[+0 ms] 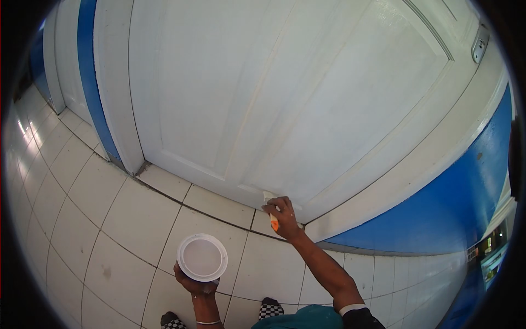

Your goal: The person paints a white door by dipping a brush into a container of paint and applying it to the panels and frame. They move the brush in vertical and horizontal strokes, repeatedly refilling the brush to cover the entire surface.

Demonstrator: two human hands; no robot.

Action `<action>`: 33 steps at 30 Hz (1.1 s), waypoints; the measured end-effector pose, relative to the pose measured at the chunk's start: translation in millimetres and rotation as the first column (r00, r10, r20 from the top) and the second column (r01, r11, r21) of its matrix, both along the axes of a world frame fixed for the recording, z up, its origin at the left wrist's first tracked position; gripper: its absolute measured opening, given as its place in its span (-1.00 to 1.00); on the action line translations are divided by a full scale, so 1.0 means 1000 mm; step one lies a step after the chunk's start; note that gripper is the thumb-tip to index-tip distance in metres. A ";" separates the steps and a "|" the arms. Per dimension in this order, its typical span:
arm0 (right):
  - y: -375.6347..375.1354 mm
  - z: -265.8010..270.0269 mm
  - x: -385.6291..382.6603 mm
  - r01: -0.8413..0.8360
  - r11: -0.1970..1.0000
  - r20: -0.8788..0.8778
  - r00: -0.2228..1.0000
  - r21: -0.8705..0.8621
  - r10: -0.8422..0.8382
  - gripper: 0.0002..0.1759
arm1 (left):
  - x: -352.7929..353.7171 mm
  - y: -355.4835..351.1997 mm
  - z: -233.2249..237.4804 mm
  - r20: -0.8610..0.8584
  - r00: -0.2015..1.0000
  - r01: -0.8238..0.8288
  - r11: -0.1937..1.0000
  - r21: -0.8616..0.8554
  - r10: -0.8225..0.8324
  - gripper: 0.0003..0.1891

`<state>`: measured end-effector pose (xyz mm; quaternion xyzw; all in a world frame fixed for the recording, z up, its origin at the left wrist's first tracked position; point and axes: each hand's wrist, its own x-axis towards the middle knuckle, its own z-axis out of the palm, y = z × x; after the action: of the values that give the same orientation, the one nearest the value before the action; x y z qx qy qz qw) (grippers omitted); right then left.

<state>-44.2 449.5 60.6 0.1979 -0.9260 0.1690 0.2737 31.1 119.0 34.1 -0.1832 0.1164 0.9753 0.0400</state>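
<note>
**Brush meets the foot of a white door, tub held close below**

The paintbrush [269, 198] stands with its pale bristles against the bottom rail of the door [285, 98], just above the tiled floor [109, 219]. Its orange handle points down and near, clenched in the right hand [283, 216]. The white paint tub [201, 257] lies left of the brush and nearer, apart from it, mouth up. The left hand [193, 285] cups it from beneath, so the right hand is the one at the door. Fingers cover most of the handle, the bristles merge with the white door, and the tub's contents cannot be made out. The frame edge cuts off the checkered shoes [269, 310].
</note>
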 end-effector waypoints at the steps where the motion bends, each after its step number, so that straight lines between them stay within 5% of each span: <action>1: 0.000 0.017 -0.003 0.005 0.999 -0.039 0.999 -0.054 -0.008 -0.46 | 0.001 -0.001 -0.008 -0.040 0.999 0.019 1.000 0.020 -0.018 -0.33; 6: -0.010 0.122 -0.018 0.079 0.969 -0.310 0.938 -0.236 -0.152 -0.66 | 0.005 -0.006 -0.025 -0.213 0.974 0.094 0.992 0.082 -0.075 -0.23; 11: -0.010 0.189 -0.011 0.192 0.978 -0.619 0.759 -0.080 -0.200 -0.63 | 0.005 -0.005 -0.025 -0.162 0.984 0.089 0.993 0.078 -0.075 -0.26; 14: -0.009 0.171 -0.006 0.207 0.975 -0.581 0.805 0.085 -0.120 -0.50 | 0.003 0.000 -0.013 -0.040 0.998 0.046 0.997 0.056 -0.044 -0.36; 18: -0.001 0.065 -0.008 0.172 0.963 -0.304 0.947 0.209 -0.103 -0.50 | 0.002 0.005 0.007 0.056 0.998 -0.011 0.997 0.070 0.007 -0.35; 24: 0.003 -0.044 0.002 0.097 0.977 -0.034 0.995 0.189 -0.092 -0.48 | 0.000 0.005 0.013 0.068 0.997 -0.023 0.999 0.037 0.021 -0.34; 28: 0.005 -0.058 0.010 0.028 0.973 0.125 0.990 0.231 -0.058 -0.53 | 0.001 0.006 0.007 0.054 0.998 -0.021 1.000 0.013 0.020 -0.35; 33: 0.010 -0.010 0.013 0.043 0.998 0.015 0.999 0.036 -0.044 -0.56 | 0.000 0.003 0.005 0.033 0.999 -0.017 0.998 0.053 0.015 -0.36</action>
<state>-31.2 459.9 50.9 0.1811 -0.9351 0.1479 0.2662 31.3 122.2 39.4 -0.1988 0.0882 0.9753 0.0389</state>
